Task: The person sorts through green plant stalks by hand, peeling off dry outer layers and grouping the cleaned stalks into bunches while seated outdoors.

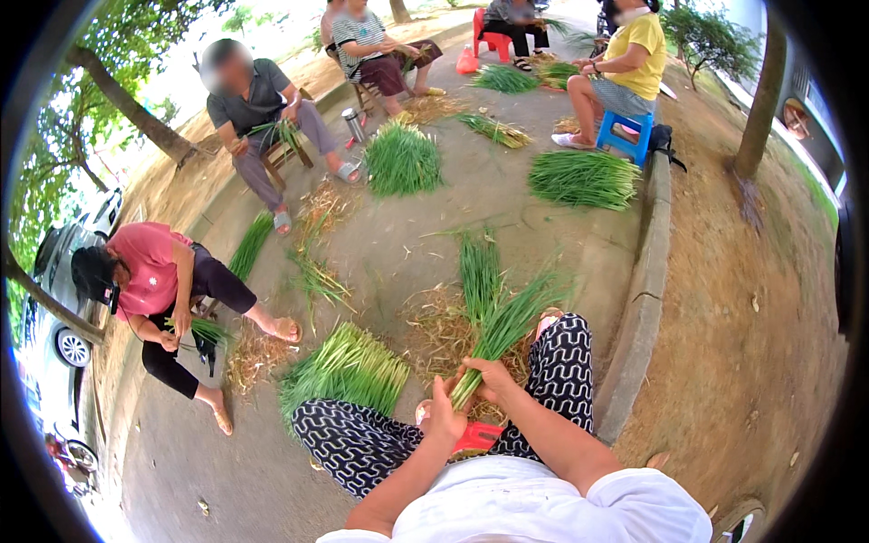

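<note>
A bunch of long green chives (507,326) rises between my knees, its pale stem ends toward me and its leaves fanning out to the upper right. My right hand (490,380) is wrapped round the lower stems. Against the stem ends on the other side is my left hand (445,413), its fingers bent and closed at the stems; what exactly they pinch is partly hidden. Beyond the held bunch lies a loose strip of chives (477,271) on the pavement. A large pile of chives (346,369) rests by my left knee.
Dry brown trimmings (442,326) litter the ground before me. At left a seated person in a pink shirt (149,271) handles chives. Other seated people work farther off, near more piles (584,178) and a blue stool (625,136). A concrete kerb (641,317) runs along my right.
</note>
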